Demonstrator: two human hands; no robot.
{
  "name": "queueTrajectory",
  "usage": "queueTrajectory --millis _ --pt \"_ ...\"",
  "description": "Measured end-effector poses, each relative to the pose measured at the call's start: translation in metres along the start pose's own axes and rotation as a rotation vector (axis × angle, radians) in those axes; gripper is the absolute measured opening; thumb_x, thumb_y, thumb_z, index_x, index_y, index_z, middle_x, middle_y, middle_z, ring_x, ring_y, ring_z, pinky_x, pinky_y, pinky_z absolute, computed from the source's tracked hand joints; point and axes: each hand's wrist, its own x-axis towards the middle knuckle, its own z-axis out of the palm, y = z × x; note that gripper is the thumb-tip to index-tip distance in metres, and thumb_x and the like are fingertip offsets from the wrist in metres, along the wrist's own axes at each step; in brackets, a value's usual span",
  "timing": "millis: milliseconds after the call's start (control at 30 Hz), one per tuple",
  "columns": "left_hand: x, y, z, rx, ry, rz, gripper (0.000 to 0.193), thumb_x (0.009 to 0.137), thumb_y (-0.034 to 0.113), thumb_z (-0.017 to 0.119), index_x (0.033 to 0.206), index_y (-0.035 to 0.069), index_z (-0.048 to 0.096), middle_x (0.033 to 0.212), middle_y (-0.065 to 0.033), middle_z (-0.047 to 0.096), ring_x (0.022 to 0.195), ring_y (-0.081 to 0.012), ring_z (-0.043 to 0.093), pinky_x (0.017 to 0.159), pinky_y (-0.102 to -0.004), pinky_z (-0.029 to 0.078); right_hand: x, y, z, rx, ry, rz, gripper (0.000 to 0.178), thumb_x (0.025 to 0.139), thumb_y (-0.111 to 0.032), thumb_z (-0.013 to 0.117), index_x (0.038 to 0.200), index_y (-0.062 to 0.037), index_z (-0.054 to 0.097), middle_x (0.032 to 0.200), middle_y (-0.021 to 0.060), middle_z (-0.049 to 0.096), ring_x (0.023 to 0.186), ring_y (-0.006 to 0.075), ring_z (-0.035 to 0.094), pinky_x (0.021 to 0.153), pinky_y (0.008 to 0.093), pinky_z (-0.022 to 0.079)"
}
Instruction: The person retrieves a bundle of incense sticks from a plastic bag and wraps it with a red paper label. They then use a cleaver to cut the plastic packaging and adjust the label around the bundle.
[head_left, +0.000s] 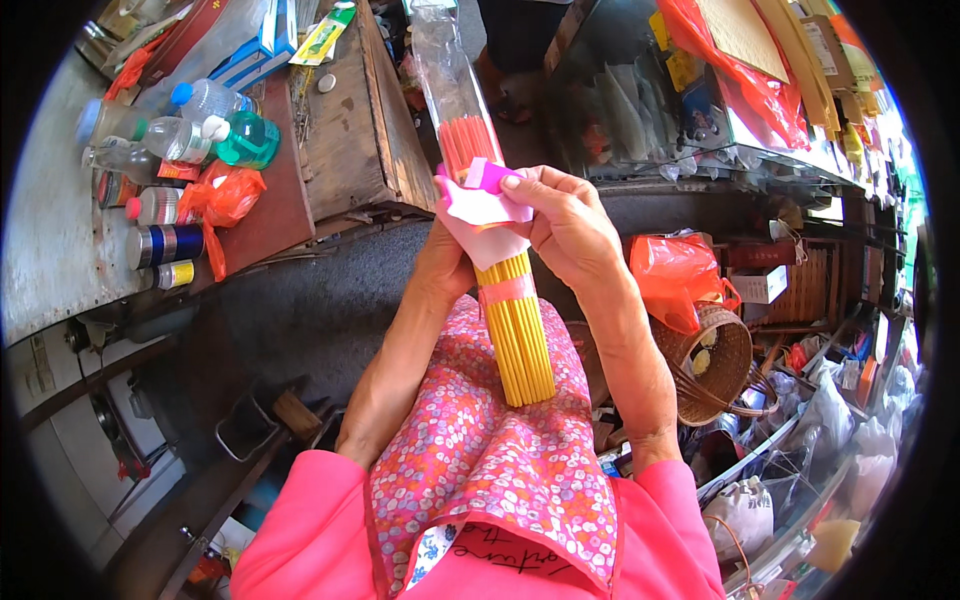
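A long bundle of incense sticks [520, 355], yellow toward me and red at the far end, is held out over my lap. A pink tape band [508, 290] goes round its yellow part. The far end runs into a clear plastic sleeve [445, 70]. My left hand [447, 258] is closed round the middle of the bundle from the left, its fingers mostly hidden behind it. A sheet of pink paper [480, 208] lies across the bundle there, creased and partly folded. With thumb and fingers, my right hand [565, 215] pinches the paper's right edge.
Several bottles [185, 140] and a red plastic bag [225, 198] stand on the table at the left, beside a wooden box [345, 130]. On the right are a glass case [640, 120], another red bag [675, 275] and a wicker basket [715, 355] among clutter.
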Motion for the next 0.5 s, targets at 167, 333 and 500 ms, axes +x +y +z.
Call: queueTrajectory --millis 167,333,500 --pt "0.002 0.0 -0.009 0.065 -0.154 0.0 0.087 0.074 0.071 0.063 0.135 0.01 0.049 0.122 -0.0082 0.063 0.11 -0.0226 0.063 0.095 -0.0404 0.054 0.012 0.008 -0.014 0.132 0.024 0.026 0.007 0.091 -0.002 0.064 0.088 0.0045 0.062 0.089 0.0132 0.067 0.082 0.0205 0.068 0.083 0.0363 0.059" --pt "0.001 0.0 -0.005 0.18 -0.238 0.067 0.087 0.075 0.058 0.077 0.138 0.008 0.046 0.125 -0.0075 0.06 0.116 -0.0218 0.06 0.1 -0.0397 0.05 0.014 0.01 -0.031 0.208 0.03 0.069 0.008 0.091 -0.002 0.061 0.092 0.0058 0.063 0.094 0.0157 0.068 0.089 0.0246 0.069 0.087 0.0379 0.057" --pt "-0.001 0.006 0.007 0.331 -0.095 0.029 0.069 0.078 0.01 0.078 0.138 0.007 0.045 0.123 -0.0068 0.061 0.114 -0.0212 0.06 0.101 -0.0375 0.05 0.009 -0.001 -0.054 0.285 0.2 0.068 0.006 0.088 0.002 0.055 0.087 0.0014 0.061 0.092 0.0124 0.066 0.08 0.0204 0.064 0.069 0.0325 0.053"
